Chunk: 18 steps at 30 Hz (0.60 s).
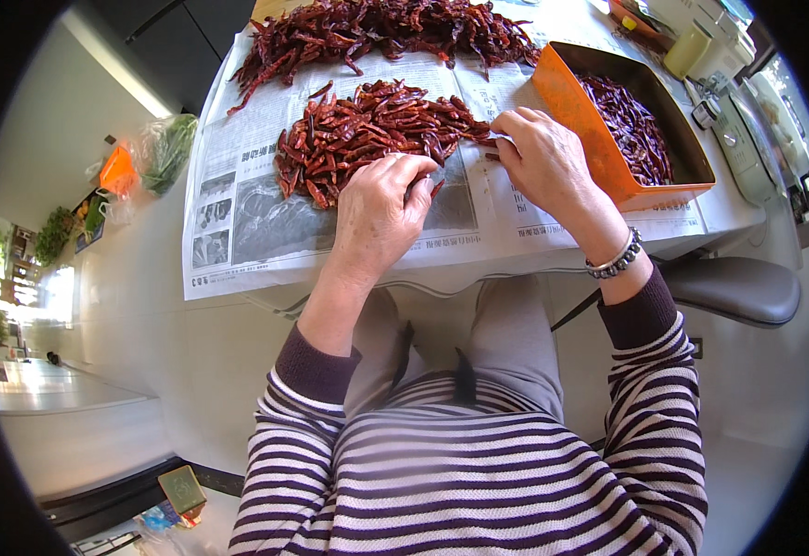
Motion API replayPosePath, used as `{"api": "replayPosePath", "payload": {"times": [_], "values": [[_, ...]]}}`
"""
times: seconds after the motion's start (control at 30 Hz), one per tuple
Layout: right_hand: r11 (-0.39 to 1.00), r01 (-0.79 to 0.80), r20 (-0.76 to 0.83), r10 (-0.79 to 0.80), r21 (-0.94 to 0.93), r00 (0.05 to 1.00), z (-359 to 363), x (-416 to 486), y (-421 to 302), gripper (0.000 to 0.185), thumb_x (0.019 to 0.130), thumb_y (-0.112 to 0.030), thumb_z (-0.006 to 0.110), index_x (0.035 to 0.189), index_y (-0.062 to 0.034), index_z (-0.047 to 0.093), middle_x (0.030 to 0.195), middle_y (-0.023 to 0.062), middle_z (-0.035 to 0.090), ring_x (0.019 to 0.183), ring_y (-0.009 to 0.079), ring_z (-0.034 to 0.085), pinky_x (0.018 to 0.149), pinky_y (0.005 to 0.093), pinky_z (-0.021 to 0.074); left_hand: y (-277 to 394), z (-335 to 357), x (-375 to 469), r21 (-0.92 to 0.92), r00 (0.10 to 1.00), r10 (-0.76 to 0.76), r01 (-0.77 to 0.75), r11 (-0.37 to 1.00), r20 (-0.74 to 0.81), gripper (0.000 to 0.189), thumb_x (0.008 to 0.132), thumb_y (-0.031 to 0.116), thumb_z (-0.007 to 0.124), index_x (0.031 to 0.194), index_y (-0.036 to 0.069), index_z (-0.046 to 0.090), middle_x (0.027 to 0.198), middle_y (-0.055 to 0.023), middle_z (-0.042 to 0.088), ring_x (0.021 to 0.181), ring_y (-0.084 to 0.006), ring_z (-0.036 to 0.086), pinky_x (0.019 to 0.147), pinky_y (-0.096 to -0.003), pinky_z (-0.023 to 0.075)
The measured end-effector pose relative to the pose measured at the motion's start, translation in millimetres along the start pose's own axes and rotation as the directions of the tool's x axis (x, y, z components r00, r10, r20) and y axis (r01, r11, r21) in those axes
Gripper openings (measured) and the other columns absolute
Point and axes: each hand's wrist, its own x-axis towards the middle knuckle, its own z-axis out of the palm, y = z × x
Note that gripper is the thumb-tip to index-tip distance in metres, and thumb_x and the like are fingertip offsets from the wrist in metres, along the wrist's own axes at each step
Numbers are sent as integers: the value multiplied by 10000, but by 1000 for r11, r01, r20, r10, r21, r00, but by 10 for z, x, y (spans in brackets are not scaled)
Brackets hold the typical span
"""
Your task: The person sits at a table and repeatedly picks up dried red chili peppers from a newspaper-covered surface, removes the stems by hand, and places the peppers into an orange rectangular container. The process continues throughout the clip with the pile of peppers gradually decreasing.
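My left hand [385,208] is at the near edge of a pile of dried red chili peppers [370,128], its thumb and forefinger pinched on a chili whose red tip shows beside the thumb. At the pile's right end is my right hand [540,156], fingers bent down by some chilies; whether it grips one is hidden. A larger heap of dark dried chilies [377,31] lies farther back. To the right of my right hand stands an orange rectangular tin [578,128] holding more dried chilies [627,128].
Newspaper sheets [265,267] cover the cloth-draped table. A jar [688,48], a small bottle [705,112] and a white appliance [745,139] stand at the right. A dark padded seat [738,288] is below the table's right edge. Plastic bags with greens [165,153] lie on the floor at left.
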Motion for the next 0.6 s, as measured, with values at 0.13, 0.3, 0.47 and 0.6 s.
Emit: {"api": "replayPosePath", "payload": {"times": [0.13,0.3,0.47,0.6], "values": [[999,-12,34,14,-53,999,111,49,5,181,895,-139,627,1045,-58,687,985,137,697,986,326,666,845,444,548,3,-24,-1,9,1000,-13,12,1000,27,142,890,65,681,1025,25,701,960,-129,718,868,-291,693,783,-369,538],[999,-27,67,29,-33,997,143,30,12,153,868,-125,636,997,-49,670,967,142,688,982,332,672,853,449,549,0,-17,-2,12,1000,-8,7,1000,26,138,891,69,684,1022,31,703,965,-128,720,872,-291,694,786,-369,539],[997,-71,24,71,34,997,107,44,55,170,841,-94,619,982,-28,685,970,149,677,973,347,673,863,448,546,-2,-16,-2,13,1000,-4,3,1000,18,135,888,69,687,1018,34,705,963,-125,720,867,-296,691,782,-372,538],[978,-148,-26,154,148,988,-3,5,159,191,846,-80,608,996,-28,715,965,154,666,952,350,670,853,442,542,22,-24,0,16,999,-22,22,1000,28,133,886,67,686,1014,33,704,958,-123,719,860,-294,690,779,-373,537]]}}
